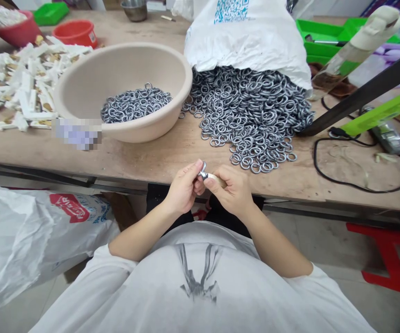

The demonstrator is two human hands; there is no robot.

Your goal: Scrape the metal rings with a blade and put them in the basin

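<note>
At the table's front edge, my left hand (183, 188) is closed, with a grey ring (204, 166) pinched between thumb and fingers. My right hand (233, 190) wraps round a short tool with a pale handle (217, 179) and a shiny metal tip. The tip meets the ring at my left fingertips; its exact shape is too small to tell. Just beyond my hands, a large heap of grey rings (251, 115) spills from a white sack (244, 46). To the left stands a beige basin (147, 132) with more rings in it.
White moulded pieces (26, 88) are piled at the left, near a red bowl (76, 32). On the right are a spray bottle (359, 46), a slanted black bar (366, 90), a bright green bar (383, 108) and a looped black cable (355, 188). A red stool (390, 259) stands below.
</note>
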